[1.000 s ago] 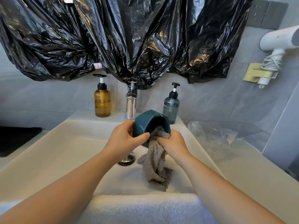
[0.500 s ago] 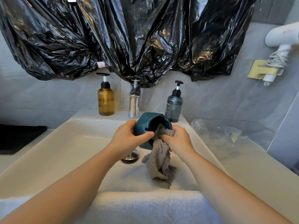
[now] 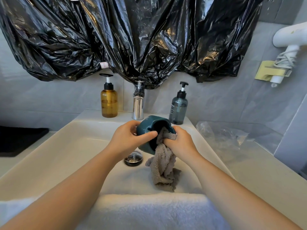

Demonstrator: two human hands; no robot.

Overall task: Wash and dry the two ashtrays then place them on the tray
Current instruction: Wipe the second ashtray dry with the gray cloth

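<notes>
Left hand [image 3: 127, 138] clamped around teal ashtray [image 3: 147, 128], tilted on its side. Right hand [image 3: 180, 143], just beside, fisted on grey cloth [image 3: 163, 166] pressed inside.

Amber bottle [image 3: 109, 103], faucet [image 3: 138, 105], blue bottle [image 3: 178, 107]

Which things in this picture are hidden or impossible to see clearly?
Head view only:
- Inside of the teal ashtray: filled by the grey cloth and the right hand.
- Faucet top: covered by the black plastic sheet.
- Second ashtray and tray: not in view.
- Blue bottle label: too small.
</notes>
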